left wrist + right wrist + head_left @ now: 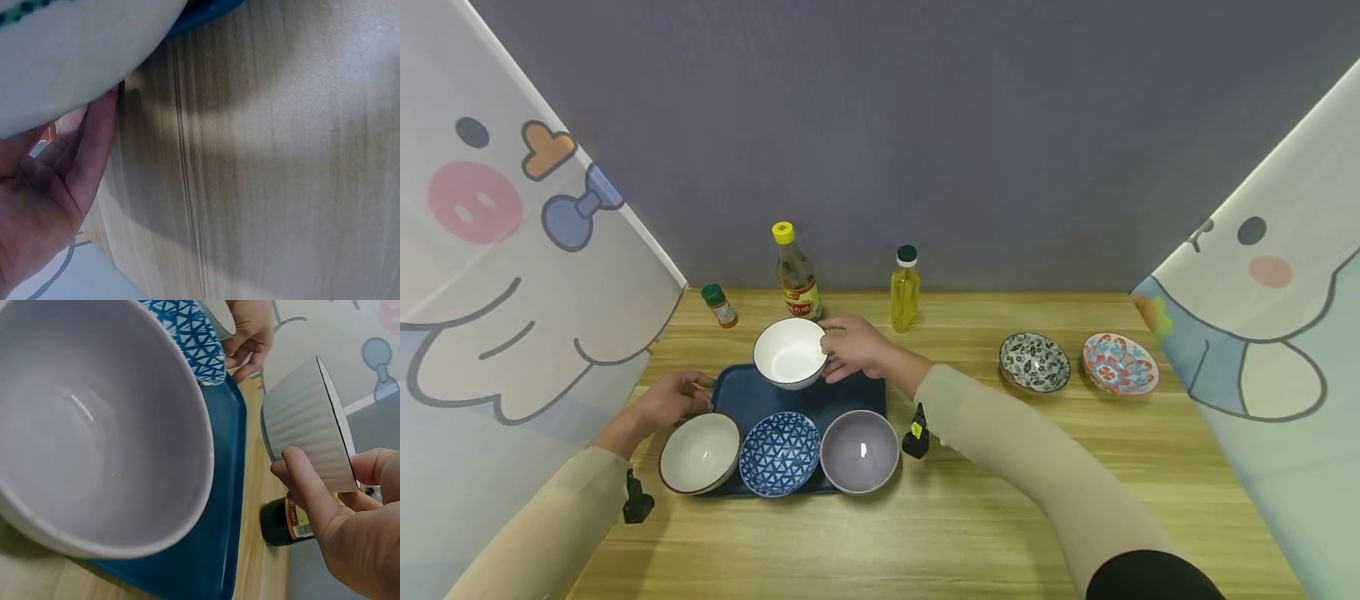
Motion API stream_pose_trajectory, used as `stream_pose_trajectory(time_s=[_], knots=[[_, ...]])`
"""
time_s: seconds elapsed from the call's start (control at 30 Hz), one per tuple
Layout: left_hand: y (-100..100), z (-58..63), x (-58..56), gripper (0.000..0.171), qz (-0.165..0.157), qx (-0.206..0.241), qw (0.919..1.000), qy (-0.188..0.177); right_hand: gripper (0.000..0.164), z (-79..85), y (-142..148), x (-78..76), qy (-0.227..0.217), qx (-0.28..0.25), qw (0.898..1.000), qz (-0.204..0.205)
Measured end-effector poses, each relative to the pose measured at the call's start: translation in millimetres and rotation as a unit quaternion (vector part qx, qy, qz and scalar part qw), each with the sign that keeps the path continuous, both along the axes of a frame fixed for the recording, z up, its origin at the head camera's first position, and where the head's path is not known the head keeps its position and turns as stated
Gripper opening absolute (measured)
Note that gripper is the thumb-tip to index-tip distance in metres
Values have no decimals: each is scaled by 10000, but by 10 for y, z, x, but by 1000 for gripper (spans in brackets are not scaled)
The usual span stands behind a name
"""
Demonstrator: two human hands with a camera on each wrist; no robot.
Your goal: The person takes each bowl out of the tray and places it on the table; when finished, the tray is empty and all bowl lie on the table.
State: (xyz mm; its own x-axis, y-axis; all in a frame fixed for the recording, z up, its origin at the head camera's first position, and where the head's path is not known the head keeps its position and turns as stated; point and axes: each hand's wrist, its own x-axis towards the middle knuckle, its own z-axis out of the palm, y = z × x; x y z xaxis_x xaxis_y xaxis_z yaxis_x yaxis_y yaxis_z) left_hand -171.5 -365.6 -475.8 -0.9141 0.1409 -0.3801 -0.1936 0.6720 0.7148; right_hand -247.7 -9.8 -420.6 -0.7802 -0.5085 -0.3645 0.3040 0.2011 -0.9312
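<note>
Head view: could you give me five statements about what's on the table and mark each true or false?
1. The right hand holds a white round bowl with a dark rim. True.
2. The glossy purple round bowl is at the front row's left end. False: the purple bowl is at its right end.
3. The black-and-white patterned round bowl stands off the dark blue tray. True.
4. The clear bottle of yellow liquid has a red cap. False: the bottle's cap is dark.

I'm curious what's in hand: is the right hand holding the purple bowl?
No, the right hand grips a white bowl, apart from the purple bowl.
</note>
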Motion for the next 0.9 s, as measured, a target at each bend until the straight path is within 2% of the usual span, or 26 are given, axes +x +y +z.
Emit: stream_pose_trajectory(time_s=[0.3, 0.57, 0.73, 0.9], knots=[[-25, -29, -15, 44, -42, 110, 9999, 3, 62, 115, 343, 41, -25, -171, 9996, -241], [-38, -44, -40, 45, 1, 179, 9998, -34, 62, 222, 799, 102, 230, -127, 9978, -600], [-45, -66, -49, 46, 0, 189, 9998, -21, 63, 220, 1076, 143, 325, -66, 9945, -991], [-61, -74, -39, 46, -20, 133, 9999, -23, 64, 130, 1335, 207, 254, 37, 9904, -1360]])
